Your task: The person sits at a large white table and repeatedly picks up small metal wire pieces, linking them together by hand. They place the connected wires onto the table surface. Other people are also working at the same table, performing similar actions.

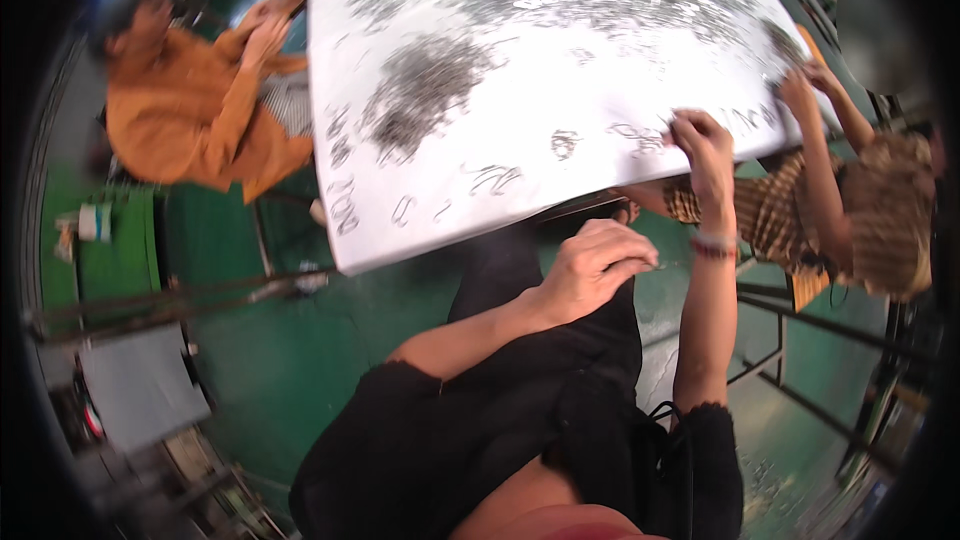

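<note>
Small dark, thin, curved pieces lie scattered and heaped on a white-topped table (540,90); their kind is too blurred to name. My right hand (705,150) is over the table's near right edge, fingers pinched beside a small cluster of pieces (637,135). My left hand (600,262) hovers in front of the near edge, above my lap, with thumb and fingers pressed together. Whatever either pinch holds is too small to make out. A dense dark heap (425,90) sits on the table's left part, and small groups (565,145) are spaced along the near side.
At the left sits a person in an orange top (190,120), hands raised near the table. Another person in a checked top (870,210) reaches onto the right edge. A grey panel (145,385) is at the lower left, above a green floor (270,340).
</note>
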Demonstrator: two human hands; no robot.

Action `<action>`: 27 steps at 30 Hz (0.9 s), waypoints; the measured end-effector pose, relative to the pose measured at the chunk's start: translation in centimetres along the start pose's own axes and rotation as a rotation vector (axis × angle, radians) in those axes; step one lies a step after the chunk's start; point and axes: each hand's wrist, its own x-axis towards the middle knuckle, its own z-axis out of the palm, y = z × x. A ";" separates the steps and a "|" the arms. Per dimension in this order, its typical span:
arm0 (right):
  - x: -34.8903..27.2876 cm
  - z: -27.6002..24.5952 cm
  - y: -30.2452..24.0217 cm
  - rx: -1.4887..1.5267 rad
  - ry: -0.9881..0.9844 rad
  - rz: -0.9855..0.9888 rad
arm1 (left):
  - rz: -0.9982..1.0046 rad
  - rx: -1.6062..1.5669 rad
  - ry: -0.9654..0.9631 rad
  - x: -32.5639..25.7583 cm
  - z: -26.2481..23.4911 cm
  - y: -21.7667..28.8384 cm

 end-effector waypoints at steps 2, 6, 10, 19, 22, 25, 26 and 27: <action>-3.9 1.9 -1.2 -0.132 -0.039 0.043 | -0.009 0.019 0.043 -0.4 -0.1 -0.3; -9.5 2.1 -2.1 -0.260 0.013 -0.086 | -0.034 0.039 0.073 0.1 0.2 -1.0; -13.6 3.3 -4.5 -0.195 0.054 -0.290 | -0.049 0.012 0.096 0.6 0.5 -0.7; -15.7 5.5 -4.6 -0.146 0.140 -0.500 | -0.076 0.148 0.033 0.3 0.1 -0.4; -15.3 5.9 -3.8 -0.035 0.118 -0.493 | -0.062 0.146 0.078 -0.3 -0.7 -1.2; -15.0 6.3 -3.9 0.001 0.065 -0.494 | -0.202 0.300 0.291 -0.5 -5.2 -4.8; -15.0 6.2 -3.9 0.032 0.062 -0.486 | -0.291 0.362 0.309 0.4 -8.2 -5.8; -15.0 6.3 -4.0 0.038 0.044 -0.473 | -0.292 0.582 0.339 0.6 -11.7 -8.2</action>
